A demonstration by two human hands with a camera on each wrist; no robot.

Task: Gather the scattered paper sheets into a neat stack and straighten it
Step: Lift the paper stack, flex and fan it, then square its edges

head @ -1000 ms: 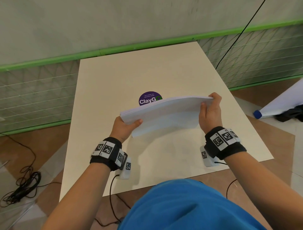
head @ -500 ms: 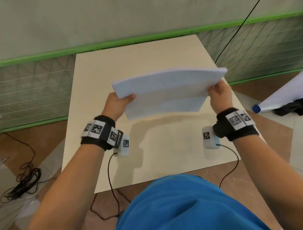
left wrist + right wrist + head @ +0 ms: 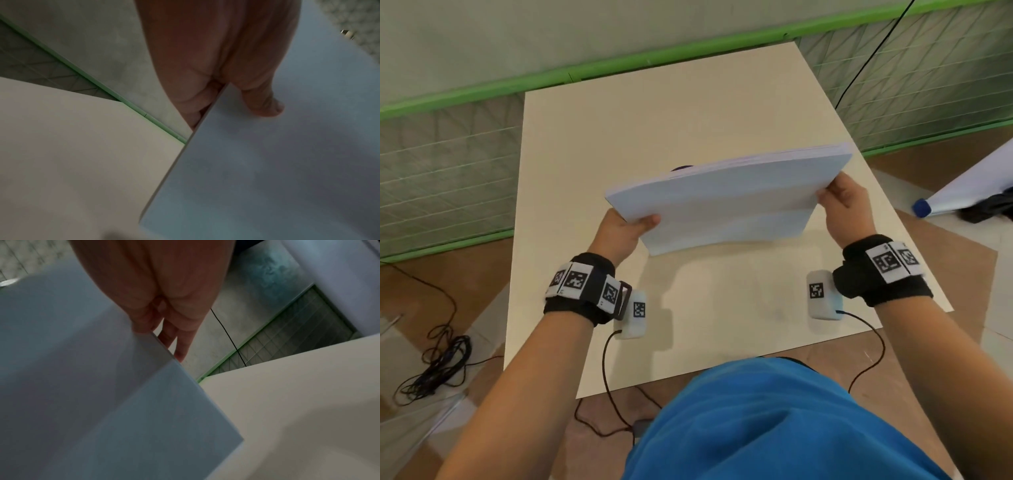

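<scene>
White paper stack (image 3: 726, 202), matt and smooth, its top edge showing thin layered sheets. Under it the table (image 3: 654, 113), a pale cream top, matt, smooth, with a faint wood-like grain. Black cloth wristbands (image 3: 580, 291), soft and knitted-looking, carrying printed black-and-white paper-like tags. Small white camera housings (image 3: 635, 317) in smooth plastic, slightly glossy. Blue shirt (image 3: 774, 428), soft matt cloth. Wall (image 3: 551, 31) behind, dull grey, cement-like, patchy.
</scene>
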